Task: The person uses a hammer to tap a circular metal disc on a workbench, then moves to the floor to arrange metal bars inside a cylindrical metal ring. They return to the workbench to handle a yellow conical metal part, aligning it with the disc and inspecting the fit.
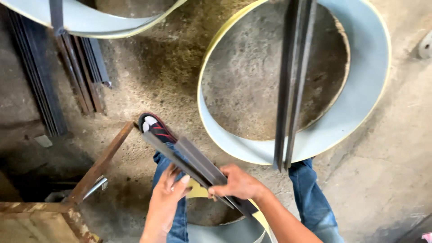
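The right hand (237, 183) grips a short dark steel angle bar (193, 168), tilted over the person's knees; the left hand (165, 194) lies open against its lower edge. Long dark bars (292, 81) (held upright, blurred) stand before a wide sheet-metal ring (360, 108) on the concrete floor (396, 171), a rusty frame (101, 164) to the left

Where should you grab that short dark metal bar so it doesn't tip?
Probably near the lower end of the short dark metal bar, from its two long sides. It is long, thin and tilted, so two hands close together steady it. The right hand pinches it from the right; the left hand meets it from the left.
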